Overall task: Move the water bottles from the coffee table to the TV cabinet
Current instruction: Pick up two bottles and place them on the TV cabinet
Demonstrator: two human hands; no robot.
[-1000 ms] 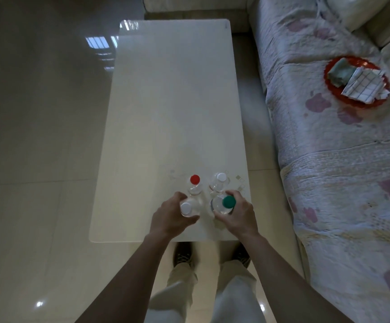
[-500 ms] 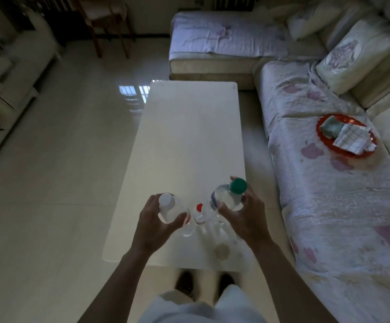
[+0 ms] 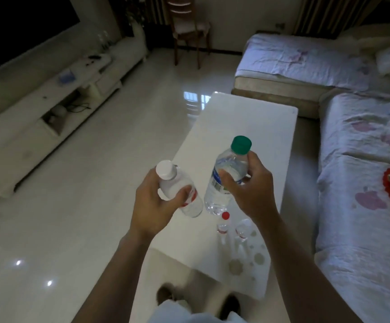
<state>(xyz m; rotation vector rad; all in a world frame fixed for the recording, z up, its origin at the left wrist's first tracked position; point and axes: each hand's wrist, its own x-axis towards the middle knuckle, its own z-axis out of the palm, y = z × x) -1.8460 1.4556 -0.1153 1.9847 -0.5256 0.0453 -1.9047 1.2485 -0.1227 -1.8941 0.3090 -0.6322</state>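
The left hand [image 3: 153, 201] wraps a white-capped bottle [image 3: 177, 191], and the right hand [image 3: 250, 190] grips a green-capped bottle [image 3: 226, 178] near its shoulder, both lifted above the coffee table [image 3: 247, 127]. Two more bottles [image 3: 232, 226] stand on the table below. The thin plastic likely flexes and feels slick, so a mid-body hold seems safest. The TV cabinet [image 3: 37, 108] lies well apart, at left.
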